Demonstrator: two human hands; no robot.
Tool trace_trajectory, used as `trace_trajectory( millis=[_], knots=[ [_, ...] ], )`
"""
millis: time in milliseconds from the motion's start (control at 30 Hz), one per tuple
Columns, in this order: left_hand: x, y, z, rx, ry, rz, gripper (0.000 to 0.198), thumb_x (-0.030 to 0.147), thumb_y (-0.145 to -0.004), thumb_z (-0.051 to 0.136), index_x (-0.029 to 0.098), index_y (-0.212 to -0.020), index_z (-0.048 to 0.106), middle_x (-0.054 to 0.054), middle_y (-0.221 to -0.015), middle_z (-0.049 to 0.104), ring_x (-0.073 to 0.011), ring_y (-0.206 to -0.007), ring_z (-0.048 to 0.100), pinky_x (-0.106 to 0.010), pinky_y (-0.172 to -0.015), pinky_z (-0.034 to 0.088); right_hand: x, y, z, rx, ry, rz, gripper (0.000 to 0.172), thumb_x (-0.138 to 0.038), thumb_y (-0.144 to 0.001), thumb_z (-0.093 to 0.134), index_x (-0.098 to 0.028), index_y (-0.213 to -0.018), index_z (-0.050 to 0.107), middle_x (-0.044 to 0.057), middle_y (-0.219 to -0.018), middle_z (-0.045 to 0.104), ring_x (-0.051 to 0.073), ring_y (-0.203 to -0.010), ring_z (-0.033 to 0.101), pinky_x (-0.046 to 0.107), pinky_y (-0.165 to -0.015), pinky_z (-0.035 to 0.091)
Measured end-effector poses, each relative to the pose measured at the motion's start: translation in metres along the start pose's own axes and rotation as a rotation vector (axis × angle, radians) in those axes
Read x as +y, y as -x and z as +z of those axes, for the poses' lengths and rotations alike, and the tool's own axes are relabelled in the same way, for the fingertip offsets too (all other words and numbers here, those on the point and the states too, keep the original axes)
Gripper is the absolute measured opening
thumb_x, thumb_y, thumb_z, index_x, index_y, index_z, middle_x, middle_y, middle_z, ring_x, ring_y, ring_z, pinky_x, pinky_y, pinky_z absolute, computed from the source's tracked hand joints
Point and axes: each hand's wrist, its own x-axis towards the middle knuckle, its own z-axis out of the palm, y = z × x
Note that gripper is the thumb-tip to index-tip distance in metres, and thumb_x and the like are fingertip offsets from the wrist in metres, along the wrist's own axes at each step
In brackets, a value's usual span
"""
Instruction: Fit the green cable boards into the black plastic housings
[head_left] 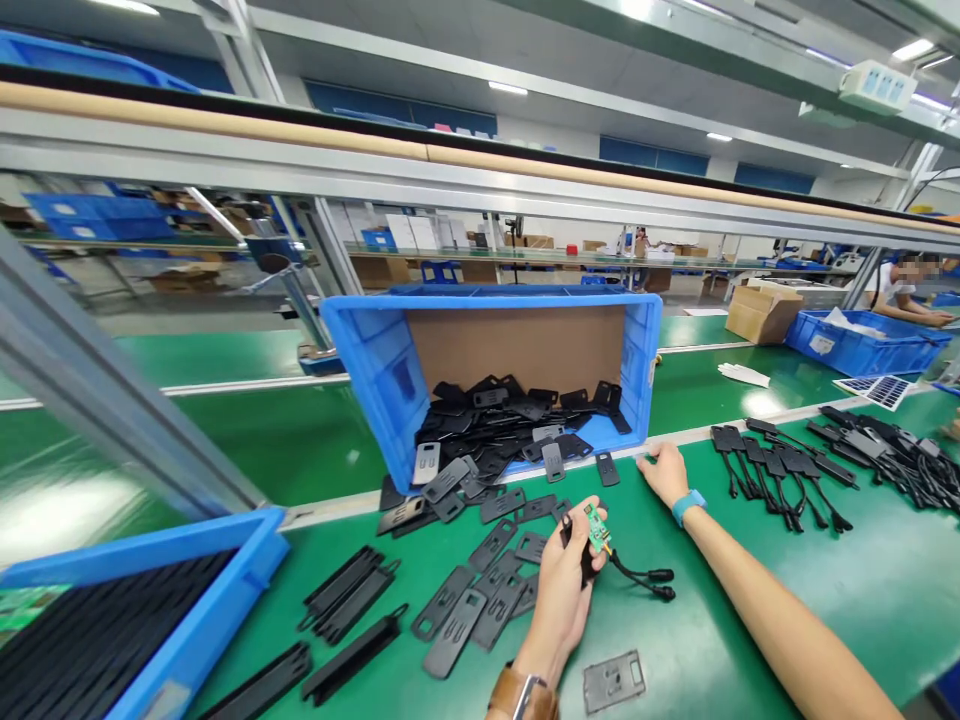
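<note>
Stretching beneath a metal beam point(480, 188) and ceiling lights point(508, 88), a glossy green bench point(712, 640) carries black plates point(455, 632) and a sideways blue crate point(375, 400). Above it, the left hand point(566, 580) has its grip closed on a circuit board point(598, 528); beside the crate, the right hand point(666, 475) curls, contents unclear

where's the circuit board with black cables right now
In the head view, right of centre, the circuit board is in the left hand, nearer than the tipped blue bin and left of the right hand.
</note>
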Motion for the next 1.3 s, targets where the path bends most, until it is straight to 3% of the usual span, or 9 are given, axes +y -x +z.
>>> trace_trajectory(
  millis=[233,433,567,633,733,867,967,1133,1300],
  knots=[
    [-0.004,-0.001,-0.002,-0.007,0.055,0.001,0.046,0.045,-0.079,0.077,0.011,-0.109,0.070,-0.012,-0.101,0.063,-0.0051,-0.060,0.041,-0.018,-0.050,0.038,-0.016,0.068,-0.035,-0.221,-0.152,-0.039,0.037,-0.052,-0.091,0.052,-0.016,-0.096,0.060,0.004,-0.078,0.063,0.019,-0.070,0.058,0.031,-0.065,0.048],
    [-0.001,-0.002,-0.002,0.022,0.026,0.010,0.046,0.046,-0.081,0.074,0.015,-0.113,0.067,-0.008,-0.101,0.062,-0.0054,-0.062,0.044,-0.018,-0.053,0.040,-0.063,0.119,-0.052,-0.574,-0.205,-0.383,0.029,-0.034,-0.087,0.068,-0.019,-0.108,0.055,0.002,-0.086,0.064,0.017,-0.077,0.059,0.029,-0.071,0.047],
    [0.000,-0.003,-0.002,0.074,-0.024,0.035,0.049,0.045,-0.077,0.078,0.016,-0.114,0.066,-0.005,-0.093,0.061,-0.0050,-0.059,0.043,-0.019,-0.052,0.039,-0.068,0.126,-0.054,-0.523,-0.063,-0.531,0.008,-0.023,-0.096,0.053,-0.020,-0.103,0.056,0.003,-0.083,0.063,0.018,-0.073,0.058,0.030,-0.067,0.046],
    [0.000,-0.003,-0.002,0.076,-0.081,0.050,0.051,0.046,-0.074,0.080,0.015,-0.112,0.067,-0.005,-0.091,0.060,-0.0050,-0.058,0.042,-0.019,-0.050,0.038,-0.066,0.123,-0.058,-0.487,-0.043,-0.620,0.009,-0.023,-0.099,0.050,-0.020,-0.102,0.058,0.005,-0.087,0.064,0.019,-0.078,0.059,0.033,-0.072,0.047],
    [0.001,-0.002,-0.002,-0.008,-0.166,0.012,0.051,0.048,-0.073,0.080,0.013,-0.108,0.069,-0.005,-0.089,0.061,-0.0056,-0.057,0.043,-0.020,-0.047,0.035,-0.066,0.116,-0.065,-0.472,-0.071,-0.697,0.009,-0.023,-0.099,0.051,-0.020,-0.100,0.060,0.008,-0.094,0.065,0.021,-0.088,0.060,0.035,-0.078,0.050],
    [0.004,0.000,-0.001,-0.168,-0.198,-0.114,0.047,0.049,-0.074,0.079,0.010,-0.100,0.071,-0.004,-0.075,0.059,-0.0059,-0.054,0.040,-0.019,-0.045,0.030,-0.070,0.108,-0.073,-0.517,-0.139,-0.762,0.007,-0.016,-0.094,0.056,-0.020,-0.098,0.059,0.013,-0.131,0.057,0.026,-0.124,0.050,0.045,-0.101,0.047],
    [0.006,0.002,0.000,-0.222,-0.204,-0.153,0.044,0.048,-0.076,0.078,0.009,-0.094,0.071,-0.003,-0.069,0.056,-0.0059,-0.053,0.038,-0.019,-0.044,0.029,-0.072,0.106,-0.075,-0.583,-0.203,-0.751,0.010,-0.012,-0.091,0.058,-0.021,-0.097,0.058,0.012,-0.131,0.059,0.025,-0.128,0.048,0.048,-0.106,0.044],
    [0.007,0.001,0.001,-0.150,0.032,-0.279,0.045,0.052,-0.087,0.063,0.009,-0.097,0.070,-0.011,-0.083,0.064,-0.0109,-0.063,0.051,-0.018,-0.046,0.035,-0.073,0.106,-0.076,-0.531,-0.259,-0.666,0.007,-0.014,-0.091,0.060,-0.021,-0.095,0.058,0.012,-0.125,0.062,0.026,-0.125,0.051,0.049,-0.104,0.044],
    [0.005,-0.003,0.000,-0.070,0.142,-0.348,0.026,0.032,-0.089,0.060,0.007,-0.092,0.070,-0.013,-0.088,0.067,-0.0120,-0.062,0.053,-0.022,-0.050,0.044,-0.075,0.107,-0.079,-0.440,-0.240,-0.637,0.004,-0.017,-0.092,0.060,-0.020,-0.094,0.060,0.014,-0.122,0.063,0.028,-0.122,0.053,0.050,-0.100,0.047]
  ],
)
